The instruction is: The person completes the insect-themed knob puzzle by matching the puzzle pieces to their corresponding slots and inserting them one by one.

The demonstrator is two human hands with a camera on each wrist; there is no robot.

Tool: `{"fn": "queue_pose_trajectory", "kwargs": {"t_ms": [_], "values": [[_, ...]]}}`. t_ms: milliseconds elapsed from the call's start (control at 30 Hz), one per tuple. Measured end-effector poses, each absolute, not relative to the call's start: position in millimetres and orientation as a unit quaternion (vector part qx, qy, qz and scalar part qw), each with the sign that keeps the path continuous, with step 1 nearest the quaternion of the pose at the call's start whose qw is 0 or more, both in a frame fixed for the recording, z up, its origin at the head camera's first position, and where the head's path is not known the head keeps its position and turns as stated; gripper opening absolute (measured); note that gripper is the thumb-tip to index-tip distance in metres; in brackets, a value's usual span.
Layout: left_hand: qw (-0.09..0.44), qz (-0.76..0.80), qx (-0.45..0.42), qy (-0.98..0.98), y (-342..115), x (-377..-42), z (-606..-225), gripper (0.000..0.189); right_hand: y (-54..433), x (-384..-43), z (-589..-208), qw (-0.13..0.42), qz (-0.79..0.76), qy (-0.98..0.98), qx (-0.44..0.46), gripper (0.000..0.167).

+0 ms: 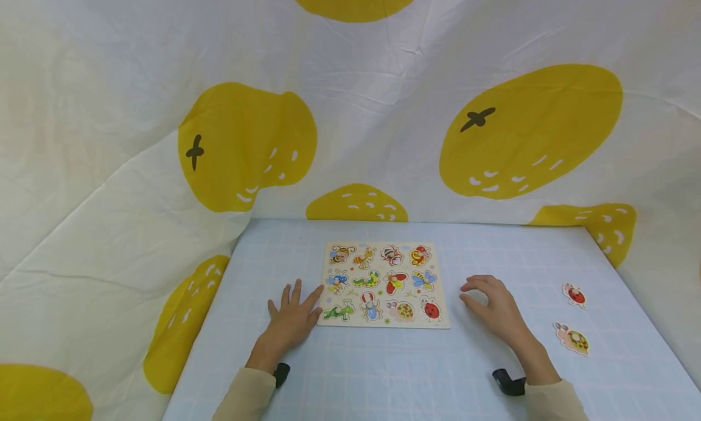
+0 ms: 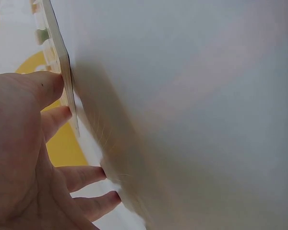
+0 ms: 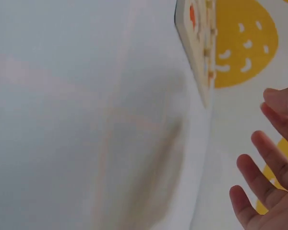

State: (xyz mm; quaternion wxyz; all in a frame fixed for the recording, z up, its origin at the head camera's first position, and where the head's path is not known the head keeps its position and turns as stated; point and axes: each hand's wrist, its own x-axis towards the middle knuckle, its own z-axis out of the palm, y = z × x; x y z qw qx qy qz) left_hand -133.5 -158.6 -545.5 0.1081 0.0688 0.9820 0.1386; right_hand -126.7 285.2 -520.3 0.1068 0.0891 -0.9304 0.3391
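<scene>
A wooden peg puzzle board (image 1: 386, 294) with several insect pictures lies on the table. My left hand (image 1: 291, 319) is at its left side with fingers spread; in the left wrist view the thumb (image 2: 52, 86) touches the edge of the board (image 2: 62, 62). To the right of the board, apart from it, my right hand (image 1: 495, 305) hovers over the table. Its fingers are loosely bent, and the right wrist view shows nothing held in the fingers (image 3: 266, 179). Farther right lie a ladybug piece (image 1: 575, 295) and a snail piece (image 1: 572, 339).
A pale blue checked cloth (image 1: 383, 372) covers the table. Behind and beside it hangs a white curtain (image 1: 378, 123) with large yellow fruit prints. Dark wrist straps (image 1: 509, 383) are on both arms.
</scene>
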Motion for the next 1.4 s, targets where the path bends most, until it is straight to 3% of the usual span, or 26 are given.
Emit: {"fn": "queue_pose_trajectory", "kwargs": {"t_ms": [733, 1067, 1400], "values": [[0.108, 0.145, 0.072, 0.981, -159.7, -132.8, -543.7, 0.055, 386.3, -76.7, -528.5, 0.079, 0.285, -0.954, -0.043, 0.015], [0.105, 0.143, 0.072, 0.981, -160.4, -133.2, -546.5, 0.055, 424.1, -65.6, -540.0, 0.091, 0.259, -0.958, -0.079, 0.017], [0.108, 0.143, 0.069, 0.981, -160.0, -133.1, -546.5, 0.055, 442.3, -63.1, -541.9, 0.036, 0.256, -0.956, -0.142, 0.034]]}}
